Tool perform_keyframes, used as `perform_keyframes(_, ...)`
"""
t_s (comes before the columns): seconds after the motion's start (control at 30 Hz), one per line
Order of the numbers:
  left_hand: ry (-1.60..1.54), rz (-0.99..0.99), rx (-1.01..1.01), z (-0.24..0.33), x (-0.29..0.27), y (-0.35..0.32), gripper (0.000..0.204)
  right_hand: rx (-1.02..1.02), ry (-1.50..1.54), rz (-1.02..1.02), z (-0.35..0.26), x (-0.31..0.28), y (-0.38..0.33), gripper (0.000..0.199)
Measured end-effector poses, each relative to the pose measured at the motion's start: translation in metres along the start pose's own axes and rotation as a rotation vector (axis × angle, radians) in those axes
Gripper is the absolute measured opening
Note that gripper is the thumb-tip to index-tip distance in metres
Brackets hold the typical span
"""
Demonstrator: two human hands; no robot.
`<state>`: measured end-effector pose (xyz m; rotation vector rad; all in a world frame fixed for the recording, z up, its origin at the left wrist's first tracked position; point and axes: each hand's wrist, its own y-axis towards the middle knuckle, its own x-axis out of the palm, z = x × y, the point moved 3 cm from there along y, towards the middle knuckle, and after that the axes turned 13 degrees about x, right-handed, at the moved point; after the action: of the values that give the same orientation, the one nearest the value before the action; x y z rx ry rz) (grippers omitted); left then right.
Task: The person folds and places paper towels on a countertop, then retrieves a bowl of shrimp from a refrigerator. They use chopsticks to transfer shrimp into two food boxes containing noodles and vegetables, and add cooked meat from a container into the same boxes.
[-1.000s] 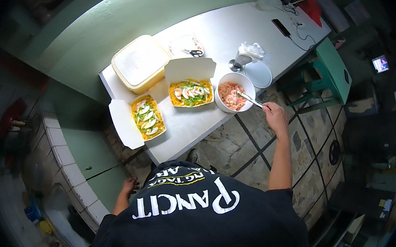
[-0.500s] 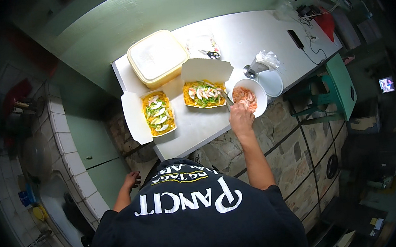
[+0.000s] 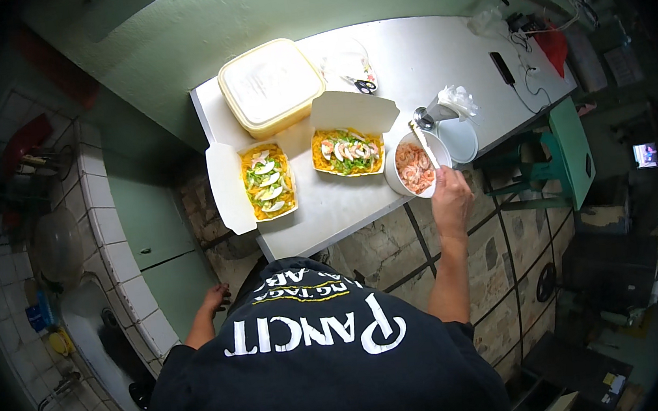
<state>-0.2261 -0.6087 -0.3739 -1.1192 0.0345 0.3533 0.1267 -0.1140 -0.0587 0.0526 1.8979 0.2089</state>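
My right hand point(image 3: 451, 194) grips the handle of a metal spoon point(image 3: 424, 145) that reaches into a white bowl of pink shrimp point(image 3: 414, 167) at the table's front edge. Left of the bowl stand two open white takeaway boxes filled with yellow noodles, greens and egg slices: one point(image 3: 347, 150) right beside the bowl, the other point(image 3: 266, 181) further left. My left hand point(image 3: 213, 299) hangs low beside my body, under the table's front edge, holding nothing I can see.
A big cream lidded tub point(image 3: 271, 86) sits at the back of the white table point(image 3: 330, 213). A round white lid point(image 3: 461, 139), a metal cup with a plastic bag point(image 3: 446, 107), scissors point(image 3: 363, 85) and a phone point(image 3: 503, 68) lie to the right. A green stool point(image 3: 565, 152) stands beyond.
My right hand swung in over the noodle box beside the bowl, then drew back to the shrimp bowl's right with the spoon. My head shifted, so the table sits further right.
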Motion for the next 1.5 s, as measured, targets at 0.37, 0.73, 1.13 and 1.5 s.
perform_keyframes(0.37, -0.076, 0.004, 0.002, 0.000, -0.006, 0.012, 0.046, 0.173, -0.055, -0.084, 0.041, -0.032, 0.013, 0.021)
perform_keyframes(0.73, 0.081, -0.023, -0.053, 0.054, 0.002, -0.022, 0.029, -0.018, -0.260, -0.347, 0.084, 0.024, 0.016, 0.023)
perform_keyframes(1.13, 0.011, 0.013, -0.096, 0.053, 0.004, -0.003, 0.036, 0.257, -0.064, -0.299, 0.113, 0.009, 0.051, 0.025)
perform_keyframes(1.5, 0.026, -0.017, -0.044, 0.064, 0.000, 0.016, 0.036, 0.229, -0.204, -0.245, 0.094, 0.000, 0.046, 0.021)
